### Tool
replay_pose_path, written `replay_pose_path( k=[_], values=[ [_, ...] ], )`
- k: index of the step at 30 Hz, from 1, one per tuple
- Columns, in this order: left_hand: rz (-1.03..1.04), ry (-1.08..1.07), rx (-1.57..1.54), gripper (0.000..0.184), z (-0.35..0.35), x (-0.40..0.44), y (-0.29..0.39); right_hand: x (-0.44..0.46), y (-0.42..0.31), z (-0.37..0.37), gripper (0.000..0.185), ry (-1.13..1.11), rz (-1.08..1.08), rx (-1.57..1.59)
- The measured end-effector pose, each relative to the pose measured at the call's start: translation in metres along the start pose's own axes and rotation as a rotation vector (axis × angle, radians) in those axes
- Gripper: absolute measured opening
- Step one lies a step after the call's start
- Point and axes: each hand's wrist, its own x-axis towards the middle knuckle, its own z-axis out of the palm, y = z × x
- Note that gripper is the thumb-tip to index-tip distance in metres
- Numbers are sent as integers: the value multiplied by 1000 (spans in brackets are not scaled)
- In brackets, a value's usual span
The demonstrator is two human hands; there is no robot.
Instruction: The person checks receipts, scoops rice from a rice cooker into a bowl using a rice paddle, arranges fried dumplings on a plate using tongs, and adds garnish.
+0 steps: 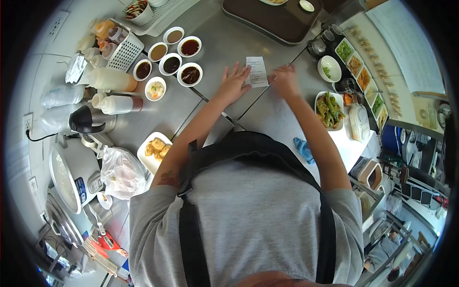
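A small printed paper slip (pixel 256 71) lies on the steel counter. My left hand (pixel 233 82) rests flat beside it with fingers spread, the fingertips at the slip's left edge. Just right of the slip is my right hand (pixel 285 80), its fingers curled closed and slightly blurred. Whatever those fingers hold, if anything, is too small to make out. Left of my left hand stand several white cups of dark and brown sauce, the nearest being a sauce cup (pixel 190 74). A cup with a pale, chunky filling (pixel 155 89) sits by them.
A brown tray (pixel 272 21) lies at the far side. On the right are a dish of green peppers (pixel 329 111), a small bowl (pixel 329 69), topping containers (pixel 355 64) and a blue cloth (pixel 303 150). Leftward are squeeze bottles (pixel 122 104), a fried-food plate (pixel 155 152) and a rice cooker (pixel 71 174).
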Motion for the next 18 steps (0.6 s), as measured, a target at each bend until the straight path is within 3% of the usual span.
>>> replay_pose_path(
  k=[4, 6, 9, 12, 15, 16, 18],
  values=[
    [-5, -132, 40, 70, -9, 6, -2, -27, 38, 0, 13, 105, 226, -3],
    [10, -24, -184, 63, -24, 33, -12, -40, 35, 11, 22, 261, 216, 161],
    [134, 125, -113, 60, -172, 103, 18, -53, 8, 13, 36, 362, 243, 325],
    [407, 603, 191, 63, -325, 179, 36, -65, -7, 9, 37, 446, 181, 344],
    [539, 1124, 121, 33, -477, 220, 81, -64, -4, 8, 37, 441, 239, 458],
    [533, 1245, 158, 28, -515, 233, 82, -64, -2, 10, 38, 438, 258, 478],
    [305, 1267, 181, 46, -565, 238, 95, -64, -3, 8, 37, 433, 277, 466]
  ],
)
